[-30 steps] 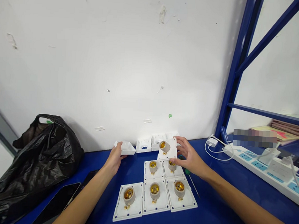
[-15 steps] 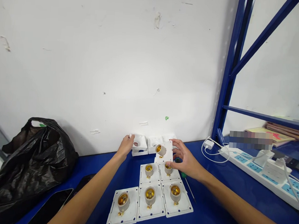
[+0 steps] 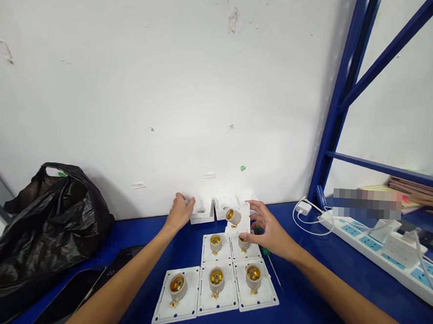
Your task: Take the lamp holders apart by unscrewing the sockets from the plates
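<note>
My right hand (image 3: 267, 228) pinches a square white plate with a lamp socket (image 3: 234, 217) on it, tilted above the other plates. At the wall, my left hand (image 3: 180, 211) has its thumb and fingers at the left corner of a white box with a round hole (image 3: 203, 217). Part of that box is hidden behind the fingers. Another white box (image 3: 223, 206) stands just right of it. Several more socket plates lie in front, among them a front left plate (image 3: 187, 309), a front middle plate (image 3: 227, 299) and a front right plate (image 3: 265, 297).
A green-handled screwdriver (image 3: 275, 269) lies right of the plates. At left are a black plastic bag (image 3: 58, 225) and dark phones (image 3: 72, 295). A white power strip (image 3: 361, 242) with plugs and cables runs along the right, near a blue metal frame (image 3: 332, 120).
My left hand has moved slightly left and the white box at it has come down, sitting lower than before. The right hand still holds its plate in nearly the same place.
</note>
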Motion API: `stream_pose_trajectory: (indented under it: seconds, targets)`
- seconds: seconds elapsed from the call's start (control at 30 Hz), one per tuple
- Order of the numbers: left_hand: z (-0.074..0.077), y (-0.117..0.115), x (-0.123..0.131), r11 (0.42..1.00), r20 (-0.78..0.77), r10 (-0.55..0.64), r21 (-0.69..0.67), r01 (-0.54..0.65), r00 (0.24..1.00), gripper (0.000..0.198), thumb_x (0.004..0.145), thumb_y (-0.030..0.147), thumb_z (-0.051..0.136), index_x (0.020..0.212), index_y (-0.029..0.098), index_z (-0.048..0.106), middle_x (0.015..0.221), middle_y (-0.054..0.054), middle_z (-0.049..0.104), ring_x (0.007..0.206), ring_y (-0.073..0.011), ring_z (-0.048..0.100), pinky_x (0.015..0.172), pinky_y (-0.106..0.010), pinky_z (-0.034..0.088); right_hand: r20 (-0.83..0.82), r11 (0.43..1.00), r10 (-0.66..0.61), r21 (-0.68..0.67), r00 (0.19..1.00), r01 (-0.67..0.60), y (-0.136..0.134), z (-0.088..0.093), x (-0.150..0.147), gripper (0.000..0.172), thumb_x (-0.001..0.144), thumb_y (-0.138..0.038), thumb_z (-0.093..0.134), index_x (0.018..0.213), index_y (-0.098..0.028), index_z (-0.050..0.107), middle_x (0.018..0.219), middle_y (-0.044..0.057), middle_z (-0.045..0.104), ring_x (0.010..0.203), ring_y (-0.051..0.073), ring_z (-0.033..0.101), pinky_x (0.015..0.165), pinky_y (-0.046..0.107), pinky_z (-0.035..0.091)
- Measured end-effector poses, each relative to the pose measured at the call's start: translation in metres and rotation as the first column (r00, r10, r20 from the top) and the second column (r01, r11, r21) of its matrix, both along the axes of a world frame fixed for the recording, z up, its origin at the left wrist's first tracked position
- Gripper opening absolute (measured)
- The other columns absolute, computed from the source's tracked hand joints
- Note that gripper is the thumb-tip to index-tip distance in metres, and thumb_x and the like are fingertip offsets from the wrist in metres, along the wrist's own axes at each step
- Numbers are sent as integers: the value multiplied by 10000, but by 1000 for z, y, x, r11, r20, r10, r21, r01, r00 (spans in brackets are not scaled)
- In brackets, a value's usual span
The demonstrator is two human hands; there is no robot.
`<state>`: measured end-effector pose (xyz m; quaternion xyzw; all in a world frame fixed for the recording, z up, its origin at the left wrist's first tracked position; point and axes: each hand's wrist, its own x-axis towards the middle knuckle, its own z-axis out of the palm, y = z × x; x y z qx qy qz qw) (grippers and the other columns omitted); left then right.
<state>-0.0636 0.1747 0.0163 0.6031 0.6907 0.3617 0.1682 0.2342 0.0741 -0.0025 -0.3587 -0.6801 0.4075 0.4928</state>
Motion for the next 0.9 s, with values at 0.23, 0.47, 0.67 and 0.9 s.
stream_pose_trajectory:
  seconds: [0.23, 0.47, 0.67, 0.9]
  targets:
    - [-11, -37, -6, 984, -113, -170, -64, 164, 979, 410, 994, 351, 741, 1339, 178, 600, 1264, -98, 679, 1063, -263, 702, 900, -437, 597, -16, 1000, 5, 4, 1000, -5, 1, -1, 0, 784, 734, -327, 896, 1366, -312, 431, 1379, 103, 601, 1113, 274, 659, 913, 449, 531]
    - [-8, -45, 5, 985, -224, -170, -15, 171, 960, 489, 898, 335, 743, 1299, 241, 481, 1135, -109, 731, 1126, -367, 704, 871, -405, 515, -15, 1000, 13, -4, 1000, -13, 2, -4, -1, 797, 737, -384, 898, 1370, -310, 420, 1414, 112, 584, 1106, 266, 666, 930, 460, 548]
    - [-3, -56, -5, 950, -219, -282, 74, 304, 934, 711, 858, 453, 745, 1426, 216, 389, 1398, -188, 606, 1328, -406, 586, 1034, -480, 487, -107, 996, 64, -60, 992, -71, 0, 1, -1, 801, 723, -467, 920, 1343, -324, 434, 1481, 128, 564, 1130, 282, 696, 987, 501, 561]
    - [32, -104, 25, 717, -171, -662, 135, 683, 729, 1032, 759, 488, 895, 1589, 291, 313, 1652, -124, 396, 1517, -350, 391, 1252, -461, 332, -215, 969, 200, -101, 956, -226, -14, 13, -10, 793, 726, -484, 928, 1360, -346, 472, 1513, 119, 567, 1192, 297, 694, 1020, 529, 580]
